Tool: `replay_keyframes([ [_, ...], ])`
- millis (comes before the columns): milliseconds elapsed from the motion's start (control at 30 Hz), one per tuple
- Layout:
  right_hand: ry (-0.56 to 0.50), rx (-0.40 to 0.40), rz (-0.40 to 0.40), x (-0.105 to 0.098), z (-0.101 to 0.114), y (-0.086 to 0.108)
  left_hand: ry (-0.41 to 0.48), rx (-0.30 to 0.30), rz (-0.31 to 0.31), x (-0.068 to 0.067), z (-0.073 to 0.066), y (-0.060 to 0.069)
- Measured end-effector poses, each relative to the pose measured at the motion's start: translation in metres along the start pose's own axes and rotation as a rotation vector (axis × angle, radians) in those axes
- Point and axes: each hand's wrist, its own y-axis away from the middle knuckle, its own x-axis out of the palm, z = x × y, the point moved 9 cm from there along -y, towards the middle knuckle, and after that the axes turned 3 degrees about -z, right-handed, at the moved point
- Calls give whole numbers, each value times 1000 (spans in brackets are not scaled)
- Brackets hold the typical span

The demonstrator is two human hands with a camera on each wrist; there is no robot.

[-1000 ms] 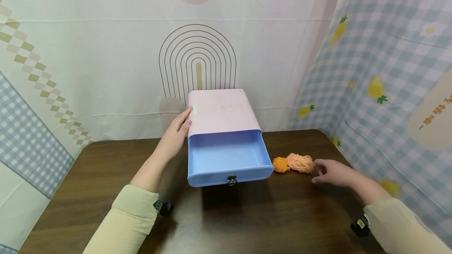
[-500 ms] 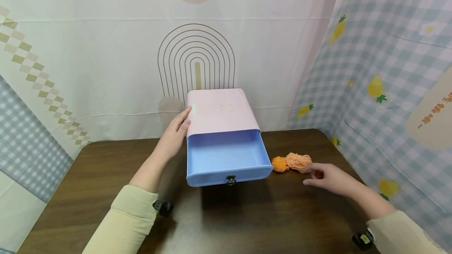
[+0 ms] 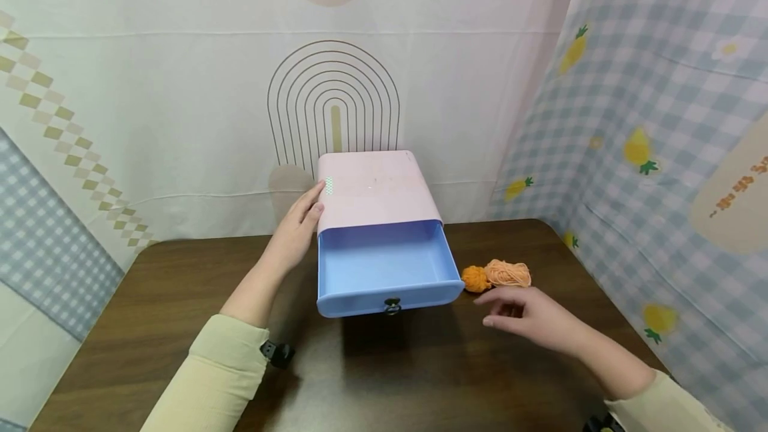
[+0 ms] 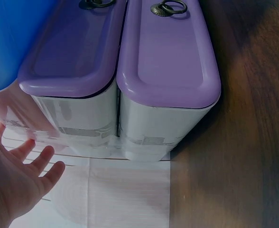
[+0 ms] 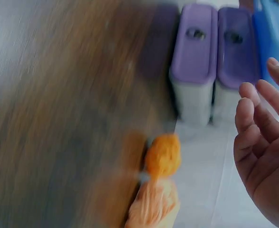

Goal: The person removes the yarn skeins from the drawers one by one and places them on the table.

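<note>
Hands: 2. Left hand (image 3: 292, 232) at the left edge of the pink casing (image 3: 378, 189), fingers extended and spread, nothing gripped. Right hand (image 3: 531, 315) is over the table (image 3: 180, 325), fingers loosely bent, holding nothing, near the yarn on the person's side of it.

Yarn: 2 pieces, end to end, touching: 1 orange ball (image 3: 476, 279), 1 peach skein (image 3: 508, 273). Both on the table just right of the drawer unit; ball is the one nearer the unit.

Drawers: 3 fronts visible across views. 1 blue drawer (image 3: 354, 301), pulled out from under the pink top. 2 purple ones, closed: middle drawer (image 4: 75, 52), bottom drawer (image 4: 170, 57). Ring pulls: 3, one per front.

Sleeves: 2, pale: left sleeve (image 3: 222, 359), right sleeve (image 3: 666, 405). Black wrist device on each: left device (image 3: 278, 354), right device (image 3: 602, 424).

Visibility: purple fronts hidden in head view under the blue drawer. Middle drawer's ring clipped at top of left wrist view, blue drawer clipped there too. Right wrist view is blurred; skein runs off its bottom edge, hand off its right. Right device mostly cut off in head view. Left fingertips' exact contact is hard to make out.
</note>
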Motion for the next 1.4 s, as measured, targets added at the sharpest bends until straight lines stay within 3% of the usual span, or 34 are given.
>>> replay_keyframes([
  [600, -227, -146, 0, 50, 70, -12, -1, -7, 4, 0, 0, -1],
  [1133, -350, -134, 47, 87, 85, -26, -5, -16, 16, 2, 3, -1],
  [1400, -499, -50, 90, 94, 87, -31, -10, -17, 15, -1, 0, 0],
])
